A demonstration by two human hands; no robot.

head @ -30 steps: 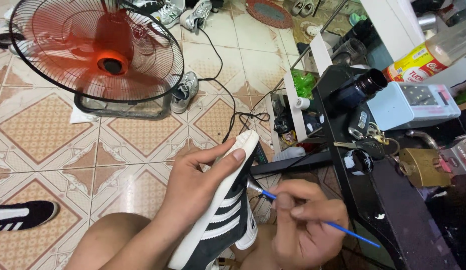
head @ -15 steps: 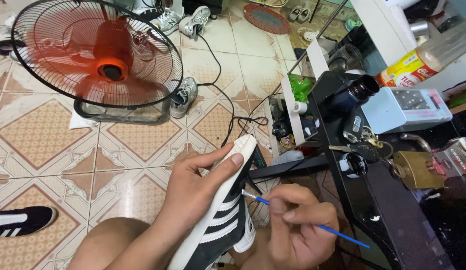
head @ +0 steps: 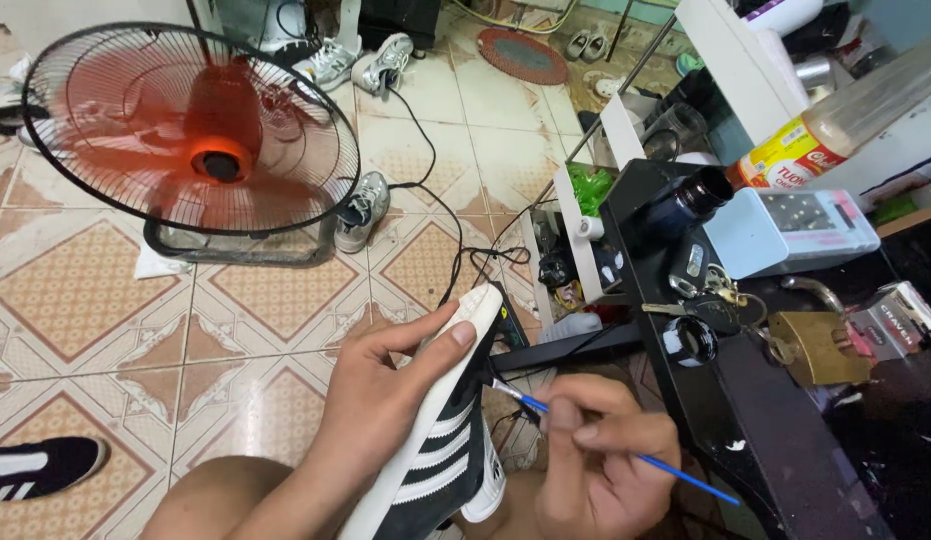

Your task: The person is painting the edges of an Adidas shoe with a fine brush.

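From the head camera, the change since half a second ago is small: the left hand [head: 391, 400] keeps its wrap around the black sneaker [head: 441, 450], thumb laid along the pale sole, and the shoe stays tilted toe-up over the person's lap, while the right hand [head: 601, 470] has drawn in a little, so the bristle tip of the fine paintbrush [head: 606, 448] now sits right at the sneaker's side, just under the sole edge near the toe. That reads as detail work along the sole line still going on, stroke by stroke. The right hand is closed in a pinch on the thin blue handle, which sticks out behind it toward the worktop [head: 766, 450]. The sneaker's upper looks like matte black suede with smooth white stripes; its sole is a flat, off-white rubber slab with a rounded toe. The worktop is dark and glossy, flecked with white spots; near its left edge stands a small open jar [head: 691, 340] beside a bunch of keys [head: 711, 290], with a brass padlock [head: 816, 348] further in. On the patterned tile floor [head: 86, 290] stands a floor fan [head: 191, 140] with a round wire cage and blurred orange blades, and a matching sneaker [head: 41, 468] lies at the lower left.
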